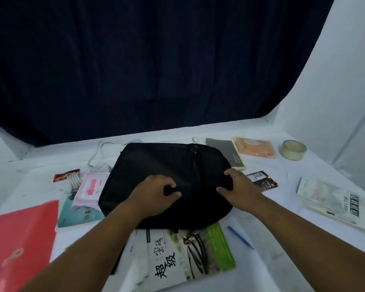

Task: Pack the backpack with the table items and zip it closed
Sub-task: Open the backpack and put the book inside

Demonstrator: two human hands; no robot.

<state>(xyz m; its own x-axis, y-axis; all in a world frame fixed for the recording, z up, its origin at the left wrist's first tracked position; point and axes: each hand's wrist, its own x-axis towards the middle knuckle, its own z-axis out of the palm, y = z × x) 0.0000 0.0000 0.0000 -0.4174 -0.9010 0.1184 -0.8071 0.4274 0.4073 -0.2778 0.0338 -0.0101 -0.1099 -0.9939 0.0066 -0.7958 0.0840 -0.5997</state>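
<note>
A black backpack (pixel 156 165) is laid flat in the middle of a white table (pixel 303 260), and it is gripped by both hands on its near half. A fold of the black fabric is pinched by the left hand (pixel 156 192) between thumb and curled fingers, near the bag's centre. The fabric at the bag's right edge is held by the right hand (pixel 238 186), fingers curled over it. A zip (pixel 195 152) is seen running down the bag's far right part (whether it is done up cannot be told).

The other items are spread around the bag. A book (pixel 190 251) with large black Chinese characters and a green strip is partly covered by the bag's near edge; a blue pen (pixel 239 237) lies just to its right. At the left, a red folder (pixel 19 245), a teal book (pixel 80 209) and a pink wipes pack (pixel 90 186) are set, the pack resting on the teal book. A white cable (pixel 99 157) lies beyond them. At the right, a dark notebook (pixel 226 151), an orange pouch (pixel 254 147), a tape roll (pixel 292 149), a dark sachet (pixel 261 180) and a pale book (pixel 337 203) with vertical black print are found; the smaller writing is too blurred to be read.
</note>
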